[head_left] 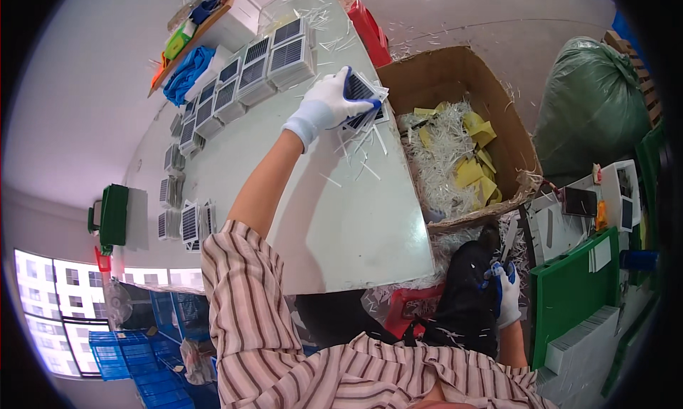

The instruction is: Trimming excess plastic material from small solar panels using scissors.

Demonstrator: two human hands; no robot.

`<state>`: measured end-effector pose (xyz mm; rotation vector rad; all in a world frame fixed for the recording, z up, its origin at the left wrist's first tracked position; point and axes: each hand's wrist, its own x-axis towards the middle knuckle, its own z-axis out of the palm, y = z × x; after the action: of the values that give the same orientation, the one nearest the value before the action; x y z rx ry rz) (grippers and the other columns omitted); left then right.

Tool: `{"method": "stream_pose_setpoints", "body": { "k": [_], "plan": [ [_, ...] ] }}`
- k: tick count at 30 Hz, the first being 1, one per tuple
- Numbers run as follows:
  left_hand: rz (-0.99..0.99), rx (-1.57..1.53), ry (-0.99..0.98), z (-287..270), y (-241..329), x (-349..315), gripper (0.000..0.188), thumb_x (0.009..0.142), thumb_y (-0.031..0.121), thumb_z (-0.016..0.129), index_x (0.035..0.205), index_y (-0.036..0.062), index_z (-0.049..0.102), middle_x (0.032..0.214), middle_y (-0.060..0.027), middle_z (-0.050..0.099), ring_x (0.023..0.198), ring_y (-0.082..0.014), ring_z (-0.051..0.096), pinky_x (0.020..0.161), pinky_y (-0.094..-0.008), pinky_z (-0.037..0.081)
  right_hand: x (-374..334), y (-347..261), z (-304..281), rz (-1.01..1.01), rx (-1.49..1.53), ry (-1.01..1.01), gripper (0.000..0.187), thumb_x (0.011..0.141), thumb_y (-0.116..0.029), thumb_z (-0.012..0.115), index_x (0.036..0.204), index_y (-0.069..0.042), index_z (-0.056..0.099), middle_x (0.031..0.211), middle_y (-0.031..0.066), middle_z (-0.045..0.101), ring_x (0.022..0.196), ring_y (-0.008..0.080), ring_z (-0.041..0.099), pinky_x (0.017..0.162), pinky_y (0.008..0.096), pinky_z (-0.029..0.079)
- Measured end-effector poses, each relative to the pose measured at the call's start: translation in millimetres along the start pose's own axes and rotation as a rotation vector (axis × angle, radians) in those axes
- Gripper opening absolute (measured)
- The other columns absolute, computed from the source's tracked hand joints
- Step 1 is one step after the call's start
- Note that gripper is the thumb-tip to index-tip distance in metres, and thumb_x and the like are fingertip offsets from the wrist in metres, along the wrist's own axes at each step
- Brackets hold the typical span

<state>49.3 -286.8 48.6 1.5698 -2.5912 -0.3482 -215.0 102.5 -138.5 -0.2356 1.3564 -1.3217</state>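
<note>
My left hand (333,104), in a white glove with blue fingertips, reaches across the table's right edge. Its fingers and thumb close on a small dark-faced solar panel (361,88) with a white border. Under and beside it lie more panels (380,115) and loose thin white strips (370,170). Low on the right, my right hand (506,295), gloved the same way, is closed beside my dark trouser leg. A long thin pale piece (509,239) shows just above its fingers; what the hand grips is too small to make out.
Stacks of panels (290,59) line the far and left sides of the pale table (356,245). Right of it stands a cardboard box (498,81) of white strips and yellow scraps. Beyond are a green sack (585,106), a green board (576,291) and a red container (368,35).
</note>
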Motion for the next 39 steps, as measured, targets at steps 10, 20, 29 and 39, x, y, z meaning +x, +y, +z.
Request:
{"method": "stream_pose_setpoints", "body": {
  "k": [10, 20, 29, 39],
  "plan": [
    [-0.029, 0.145, 0.042, 2, -2, 6, 0.100, 0.060, 0.045, 0.079, 0.137, -0.0010, 0.034, 0.114, -0.0234, 0.055, 0.107, -0.0328, 0.055, 0.092, -0.0359, 0.043, 7, 11, 9, 0.047, 0.047, -0.058, 0.018, 0.090, -0.020, 0.058, 0.099, -0.006, 0.053, 0.073, 0.0041, 0.057, 0.060, 0.0115, 0.055, 0.055, 0.0272, 0.049],
    [-0.078, -0.856, -0.202, -20, -26, -2, 0.090, 0.073, 0.011, 0.072, 0.143, -0.0019, 0.018, 0.115, -0.0168, 0.057, 0.101, -0.0222, 0.059, 0.090, -0.0305, 0.046, 26, 11, -3, 0.042, 0.053, -0.030, 0.019, 0.090, -0.019, 0.058, 0.103, -0.006, 0.054, 0.075, 0.0032, 0.057, 0.060, 0.0108, 0.053, 0.054, 0.0257, 0.047],
    [-0.104, -1.033, -0.138, -29, -31, -7, 0.079, 0.082, 0.011, 0.062, 0.145, 0.0059, 0.015, 0.111, -0.0166, 0.059, 0.102, -0.0224, 0.059, 0.089, -0.0315, 0.045, 36, 19, -11, 0.027, -0.002, -0.040, 0.020, 0.090, -0.019, 0.060, 0.103, -0.005, 0.055, 0.079, 0.0009, 0.056, 0.070, 0.0112, 0.058, 0.055, 0.0262, 0.048],
    [0.033, -0.966, 0.104, -94, -68, 14, 0.069, 0.082, 0.017, 0.064, 0.141, 0.0046, 0.031, 0.117, -0.0136, 0.056, 0.108, -0.0214, 0.056, 0.094, -0.0299, 0.043, 45, 20, -9, 0.071, 0.048, 0.018, 0.014, 0.090, -0.014, 0.056, 0.101, -0.004, 0.054, 0.072, 0.0048, 0.057, 0.057, 0.0117, 0.053, 0.051, 0.0264, 0.047]
  ]
}}
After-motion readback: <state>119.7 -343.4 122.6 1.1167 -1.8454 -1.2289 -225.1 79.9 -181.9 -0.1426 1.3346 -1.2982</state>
